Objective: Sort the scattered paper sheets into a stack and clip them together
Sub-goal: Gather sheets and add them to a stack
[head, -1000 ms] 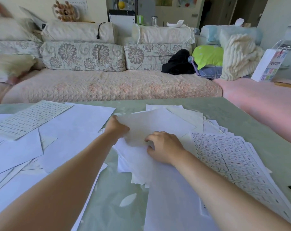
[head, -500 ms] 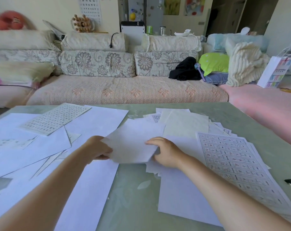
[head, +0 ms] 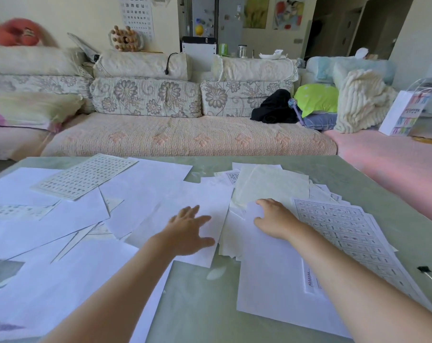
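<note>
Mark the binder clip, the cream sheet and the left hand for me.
binder clip (head: 424, 269): head view, on its black body.
cream sheet (head: 271, 185): head view, on its bare middle.
left hand (head: 187, 231): head view, on the back of the hand.

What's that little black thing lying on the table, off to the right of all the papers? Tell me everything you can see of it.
It looks like a small black binder clip, with a thin silvery wire handle pointing toward the near right. It lies on the bare pale green table, just right of the printed sheet at the edge of the paper pile, seemingly not touching it. It clips no paper and nothing holds it. It is too small to tell more.
</note>
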The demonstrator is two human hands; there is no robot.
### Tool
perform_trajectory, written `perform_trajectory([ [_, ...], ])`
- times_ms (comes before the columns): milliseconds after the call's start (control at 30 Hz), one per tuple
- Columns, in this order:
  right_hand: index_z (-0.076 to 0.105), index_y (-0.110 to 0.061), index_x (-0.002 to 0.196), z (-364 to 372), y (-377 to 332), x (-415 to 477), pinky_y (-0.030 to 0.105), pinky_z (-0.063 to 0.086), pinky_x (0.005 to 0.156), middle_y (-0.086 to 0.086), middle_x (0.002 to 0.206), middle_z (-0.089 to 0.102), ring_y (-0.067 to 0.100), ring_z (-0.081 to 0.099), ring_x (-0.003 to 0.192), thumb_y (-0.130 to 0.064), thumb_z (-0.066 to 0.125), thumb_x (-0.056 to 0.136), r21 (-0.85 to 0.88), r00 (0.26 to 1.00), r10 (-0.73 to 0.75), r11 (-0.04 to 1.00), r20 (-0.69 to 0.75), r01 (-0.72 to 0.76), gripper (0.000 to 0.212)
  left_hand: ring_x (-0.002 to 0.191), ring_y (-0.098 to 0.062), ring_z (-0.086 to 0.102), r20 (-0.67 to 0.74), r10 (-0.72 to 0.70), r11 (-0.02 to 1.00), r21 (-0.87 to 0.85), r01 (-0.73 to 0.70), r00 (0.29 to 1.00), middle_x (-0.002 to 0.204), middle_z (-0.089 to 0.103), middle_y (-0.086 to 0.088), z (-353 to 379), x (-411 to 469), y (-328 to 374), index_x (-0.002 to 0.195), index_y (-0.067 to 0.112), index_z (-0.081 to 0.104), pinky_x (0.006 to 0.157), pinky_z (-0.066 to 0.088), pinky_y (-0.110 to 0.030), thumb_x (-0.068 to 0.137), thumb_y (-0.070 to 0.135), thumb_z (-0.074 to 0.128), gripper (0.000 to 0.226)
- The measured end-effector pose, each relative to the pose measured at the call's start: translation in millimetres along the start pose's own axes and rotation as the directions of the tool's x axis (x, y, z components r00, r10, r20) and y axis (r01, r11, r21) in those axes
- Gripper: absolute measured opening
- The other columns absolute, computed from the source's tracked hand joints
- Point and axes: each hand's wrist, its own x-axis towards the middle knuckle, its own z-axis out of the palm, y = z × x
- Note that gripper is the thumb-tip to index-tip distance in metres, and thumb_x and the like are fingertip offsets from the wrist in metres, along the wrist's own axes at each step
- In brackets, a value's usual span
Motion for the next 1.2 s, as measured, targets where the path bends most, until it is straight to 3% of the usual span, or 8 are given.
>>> perform_trajectory([
  [133,0.041,-0.02,0.141,4,7,18,0.043,0.035,0.106,0.007,0.141,0.043,0.029,0.037,0.132,-0.054,0.042,0.094,-0.209,0.997,-0.017,0.978,-0.072,0.001,0.058,0.148,-0.021,0.003,0.152,-0.016,0.998,0.057,0.007,0.988,0.162,0.006,0.004,7,3,3,0.151,0.045,0.014,0.118,0.015,-0.045,0.089,0.067,0.046,0.073],
  [267,0.05,-0.023,0.13,12,6,27,0.043,0.033,0.102,0.006,0.127,0.046,0.028,0.039,0.122,-0.062,0.037,0.091,-0.324,0.988,-0.068,0.946,-0.141,0.018,0.057,0.124,-0.014,0.039,0.11,0.02,0.994,-0.111,-0.008,0.994,0.123,0.044,0.008,-8,1,-3,0.131,0.049,0.05,0.105,0.038,-0.037,0.086,0.058,0.058,0.046],
  [600,0.052,-0.021,0.12,13,0,35,0.037,0.037,0.094,0.005,0.119,0.055,0.027,0.048,0.115,-0.048,0.047,0.087,-0.211,0.975,-0.069,0.977,-0.212,0.024,0.043,0.13,-0.018,0.036,-0.2,0.128,0.983,-0.106,-0.151,0.971,0.14,0.046,0.005,27,25,49,0.142,0.031,0.043,0.105,0.033,-0.035,0.093,0.055,0.05,0.055],
  [800,0.04,-0.015,0.065,-14,-9,32,0.034,0.024,0.063,0.006,0.063,0.048,0.033,0.044,0.069,-0.021,0.039,0.083,0.092,0.916,-0.027,0.993,-0.4,0.069,0.019,0.135,-0.023,0.035,-0.144,0.013,0.975,-0.217,-0.044,0.99,0.144,0.045,0.003,25,36,76,0.148,0.026,0.033,0.111,0.031,-0.043,0.087,0.069,0.046,0.077],
  [933,0.05,-0.015,0.069,-25,-17,33,0.033,0.032,0.066,0.006,0.069,0.055,0.031,0.049,0.073,-0.024,0.035,0.07,0.32,0.897,-0.045,0.925,-0.44,0.203,0.018,0.097,-0.017,0.067,-0.07,-0.06,0.622,-0.783,-0.017,0.996,0.109,0.07,0.0,15,38,78,0.124,0.018,0.058,0.092,0.054,-0.039,0.082,0.032,0.073,0.047],
  [1000,0.064,-0.019,0.102,-25,-20,30,0.034,0.037,0.088,0.001,0.102,0.064,0.026,0.054,0.101,-0.027,0.041,0.072,0.255,0.908,-0.099,0.942,-0.408,0.217,0.039,0.082,-0.018,0.068,-0.04,-0.108,0.509,-0.86,0.021,0.993,0.104,0.073,-0.011,6,37,77,0.109,0.009,0.067,0.081,0.056,-0.03,0.084,0.016,0.071,0.027],
  [1067,0.05,-0.023,0.137,-21,-20,28,0.036,0.029,0.108,0.002,0.136,0.05,0.025,0.04,0.13,-0.029,0.05,0.082,0.122,0.936,-0.123,0.978,-0.33,0.172,0.055,0.082,-0.022,0.07,0.045,-0.125,0.358,-0.93,0.088,0.991,0.106,0.073,-0.013,0,32,71,0.108,0.007,0.068,0.075,0.057,-0.029,0.088,0.013,0.067,0.02],
  [1200,0.029,-0.023,0.153,-10,-14,18,0.038,0.02,0.118,0.003,0.158,0.025,0.024,0.018,0.146,-0.039,0.048,0.095,0.053,0.989,-0.041,0.997,-0.145,0.049,0.063,0.096,-0.028,0.07,0.239,-0.021,-0.023,-0.971,0.238,0.971,0.111,0.071,-0.013,-2,24,47,0.118,0.005,0.063,0.077,0.059,-0.037,0.098,0.007,0.05,0.023],
])
